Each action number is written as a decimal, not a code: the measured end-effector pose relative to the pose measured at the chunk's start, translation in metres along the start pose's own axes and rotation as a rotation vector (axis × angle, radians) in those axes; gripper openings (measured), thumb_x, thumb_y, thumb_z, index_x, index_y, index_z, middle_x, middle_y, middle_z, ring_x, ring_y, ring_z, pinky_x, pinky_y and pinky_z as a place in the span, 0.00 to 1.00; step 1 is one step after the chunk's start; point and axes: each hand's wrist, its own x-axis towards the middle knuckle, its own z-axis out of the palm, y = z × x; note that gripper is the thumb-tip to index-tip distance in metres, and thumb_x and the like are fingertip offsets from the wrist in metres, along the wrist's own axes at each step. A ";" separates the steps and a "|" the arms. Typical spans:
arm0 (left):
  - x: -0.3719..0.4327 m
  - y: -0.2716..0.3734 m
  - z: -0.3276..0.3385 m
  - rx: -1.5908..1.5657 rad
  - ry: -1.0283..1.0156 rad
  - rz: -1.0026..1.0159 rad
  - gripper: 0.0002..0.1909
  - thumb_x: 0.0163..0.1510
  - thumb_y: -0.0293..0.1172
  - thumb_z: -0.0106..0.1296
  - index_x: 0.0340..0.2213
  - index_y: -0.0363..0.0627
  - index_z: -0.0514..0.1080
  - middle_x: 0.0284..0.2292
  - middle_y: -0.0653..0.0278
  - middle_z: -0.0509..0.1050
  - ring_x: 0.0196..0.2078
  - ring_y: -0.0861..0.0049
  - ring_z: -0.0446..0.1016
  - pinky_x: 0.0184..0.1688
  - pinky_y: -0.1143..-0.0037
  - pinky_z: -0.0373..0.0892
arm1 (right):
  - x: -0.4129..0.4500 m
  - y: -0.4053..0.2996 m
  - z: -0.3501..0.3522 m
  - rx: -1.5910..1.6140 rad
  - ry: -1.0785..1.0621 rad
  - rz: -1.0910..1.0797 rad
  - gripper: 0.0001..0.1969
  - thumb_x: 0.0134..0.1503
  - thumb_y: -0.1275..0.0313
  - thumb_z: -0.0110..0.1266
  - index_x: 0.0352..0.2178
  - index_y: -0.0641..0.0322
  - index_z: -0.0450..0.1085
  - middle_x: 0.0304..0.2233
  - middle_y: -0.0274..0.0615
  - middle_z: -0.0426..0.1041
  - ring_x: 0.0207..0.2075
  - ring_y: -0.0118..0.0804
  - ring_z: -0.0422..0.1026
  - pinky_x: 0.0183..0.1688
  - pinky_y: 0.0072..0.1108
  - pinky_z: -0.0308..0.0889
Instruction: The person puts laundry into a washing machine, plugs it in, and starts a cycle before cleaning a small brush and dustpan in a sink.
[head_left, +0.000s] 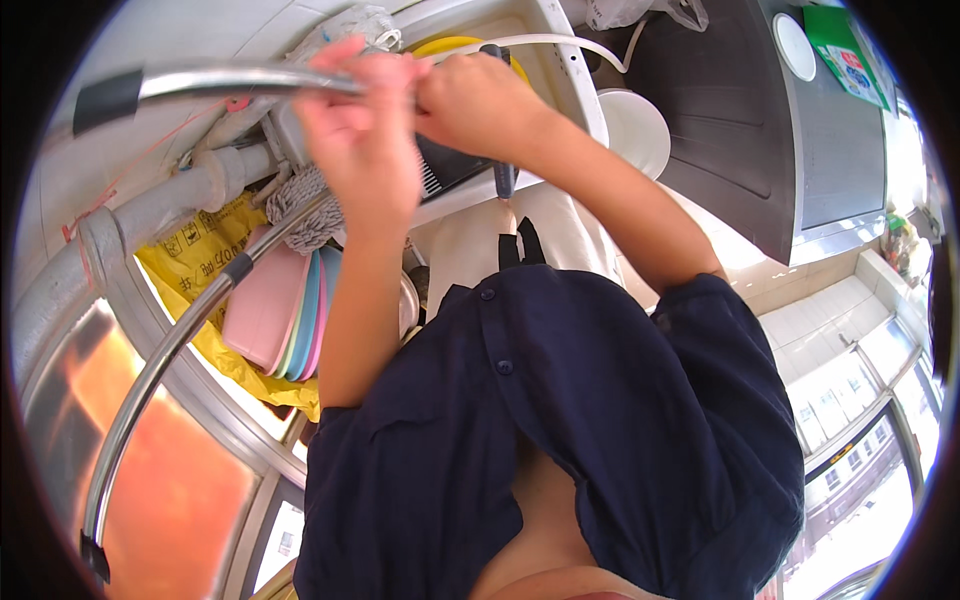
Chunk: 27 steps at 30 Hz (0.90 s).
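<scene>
A shiny metal pole (240, 78) with a black end cap runs across the upper left to my left hand (364, 127). That hand is blurred, its fingers partly spread at the pole; whether they grip it is unclear. My right hand (480, 105) is curled into a fist beside it, in line with the pole, around a part that is mostly hidden. Below the hands, a black plastic piece with comb-like teeth (450, 169) lies over the edge of a white sink (585, 67). A dark handle (504, 180) shows beside it. A yellow basin (457, 43) is partly visible in the sink.
A second metal pole (161, 345) curves up the left towards a grey mop head (307, 210). Near it are stacked plastic basins (266, 307), a yellow bag (187, 255) and thick pipes (169, 191). On the right are a white bucket (634, 131) and a grey appliance (727, 127).
</scene>
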 end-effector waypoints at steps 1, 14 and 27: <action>0.006 -0.001 -0.009 -0.004 0.017 0.003 0.15 0.57 0.40 0.51 0.31 0.41 0.61 0.23 0.64 0.66 0.27 0.76 0.67 0.39 0.68 0.68 | 0.003 -0.008 0.003 0.017 -0.004 0.003 0.15 0.50 0.60 0.53 0.21 0.62 0.71 0.21 0.47 0.74 0.25 0.51 0.73 0.31 0.35 0.70; 0.025 0.041 -0.043 0.382 0.435 0.210 0.32 0.59 0.63 0.35 0.14 0.52 0.47 0.13 0.73 0.46 0.15 0.83 0.45 0.20 0.78 0.51 | -0.069 0.163 0.092 0.944 0.190 0.501 0.29 0.61 0.58 0.47 0.60 0.54 0.53 0.57 0.47 0.61 0.55 0.37 0.64 0.52 0.26 0.64; 0.038 0.068 -0.053 0.271 0.450 0.142 0.28 0.62 0.57 0.33 0.14 0.55 0.51 0.12 0.76 0.46 0.14 0.86 0.44 0.19 0.82 0.49 | -0.001 0.129 0.118 1.830 0.262 0.593 0.11 0.54 0.67 0.60 0.37 0.60 0.76 0.30 0.30 0.76 0.29 0.19 0.71 0.35 0.13 0.68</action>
